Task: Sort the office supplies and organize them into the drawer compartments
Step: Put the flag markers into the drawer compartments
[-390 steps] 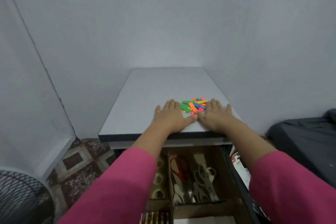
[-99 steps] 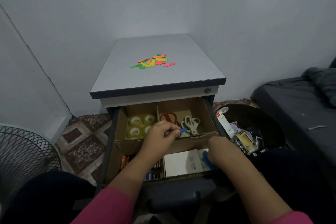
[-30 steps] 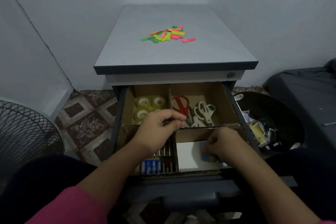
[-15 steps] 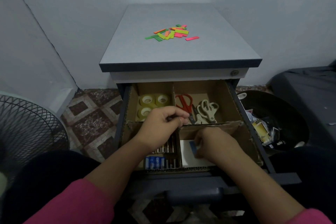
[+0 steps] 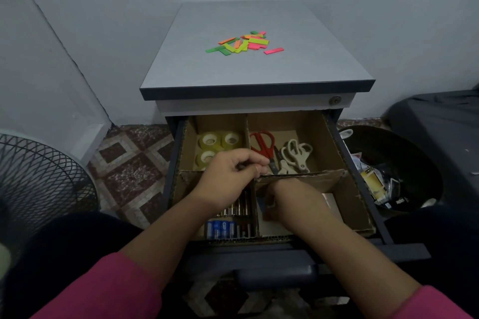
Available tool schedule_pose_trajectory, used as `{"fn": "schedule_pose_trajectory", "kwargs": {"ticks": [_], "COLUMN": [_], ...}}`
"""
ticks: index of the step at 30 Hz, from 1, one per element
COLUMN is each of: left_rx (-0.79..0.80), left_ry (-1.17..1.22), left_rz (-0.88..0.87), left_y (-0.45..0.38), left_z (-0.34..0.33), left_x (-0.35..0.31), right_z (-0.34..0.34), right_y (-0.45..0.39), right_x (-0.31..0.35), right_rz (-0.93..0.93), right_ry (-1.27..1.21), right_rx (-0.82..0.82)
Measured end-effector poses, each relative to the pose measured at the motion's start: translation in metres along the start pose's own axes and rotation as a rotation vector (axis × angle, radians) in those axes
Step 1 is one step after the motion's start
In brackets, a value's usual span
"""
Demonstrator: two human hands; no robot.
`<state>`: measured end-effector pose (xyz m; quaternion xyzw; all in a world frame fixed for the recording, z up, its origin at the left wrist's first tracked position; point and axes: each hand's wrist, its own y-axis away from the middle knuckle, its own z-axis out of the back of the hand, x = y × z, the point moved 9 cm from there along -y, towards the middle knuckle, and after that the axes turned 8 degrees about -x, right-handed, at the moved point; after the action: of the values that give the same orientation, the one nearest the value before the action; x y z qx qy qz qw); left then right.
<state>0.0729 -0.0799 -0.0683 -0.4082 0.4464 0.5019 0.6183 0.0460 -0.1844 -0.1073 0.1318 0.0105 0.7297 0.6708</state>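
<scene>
Nearest, the right hand (image 5: 290,202) is sunk into the front right compartment of the drawer (image 5: 363,217), back of the hand up, its fingers curled down out of sight over a white pad (image 5: 330,201); whether they hold anything cannot be told from here. Just left of it, over the cardboard divider (image 5: 305,179) where the four compartments meet, the left hand (image 5: 228,179) hangs with fingers (image 5: 255,162) curled in toward the thumb as if pinching something small, but nothing shows between them, so its load is also uncertain. Under that wrist the batteries (image 5: 224,228) lie in the front left compartment. Behind the divider, tape rolls (image 5: 217,144) fill the back left compartment and scissors (image 5: 282,153) the back right. Farthest, on the bench (image 5: 259,72) above the drawer, the coloured strips (image 5: 243,43) lie in a loose heap toward the back, a little left of centre, one pink strip apart on the right. The strips lie up and away from both hands, their long axes mostly running across the bench. The left hand, higher and further forward, looks the nearer one for the next reach.
</scene>
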Motion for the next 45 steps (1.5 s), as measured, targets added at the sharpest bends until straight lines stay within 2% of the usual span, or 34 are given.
{"fn": "schedule_pose_trajectory", "kwargs": {"ticks": [2, 6, 8, 14, 22, 26, 33, 41, 43, 45], "left_rx": [-0.003, 0.0, -0.003, -0.024, -0.133, -0.135, -0.136, -0.152, -0.152, -0.15], "left_ry": [-0.006, -0.01, -0.012, -0.002, 0.052, 0.052, 0.051, 0.052, 0.047, 0.041], "left_rz": [-0.006, 0.001, 0.012, 0.02, 0.025, 0.023, 0.028, 0.054, 0.051, 0.048], "left_y": [0.0, 0.0, 0.0, -0.001, -0.002, -0.002, -0.002, -0.002, -0.001, -0.001], "left_z": [0.0, 0.001, 0.001, 0.004, 0.015, 0.015, 0.015, 0.018, 0.019, 0.02], "left_x": [0.0, -0.002, -0.002, -0.002, -0.001, -0.002, -0.002, 0.002, 0.001, 0.001], "right_z": [0.002, -0.013, -0.013, -0.003, -0.004, -0.004, -0.004, -0.01, -0.015, -0.011], "right_y": [-0.002, -0.006, -0.007, -0.002, -0.002, -0.001, -0.003, -0.007, -0.008, -0.007], "right_x": [0.003, -0.003, -0.006, 0.003, 0.003, 0.003, 0.007, -0.001, -0.01, -0.029], "right_rz": [0.03, -0.019, -0.016, 0.074, 0.074, 0.069, 0.085, 0.004, -0.055, -0.139], "right_ry": [-0.001, -0.063, -0.094, 0.082, 0.066, 0.03, 0.02, -0.021, -0.039, -0.063], "right_rx": [-0.034, 0.138, 0.098, -0.06, -0.044, 0.001, -0.039, 0.094, 0.167, 0.148]}}
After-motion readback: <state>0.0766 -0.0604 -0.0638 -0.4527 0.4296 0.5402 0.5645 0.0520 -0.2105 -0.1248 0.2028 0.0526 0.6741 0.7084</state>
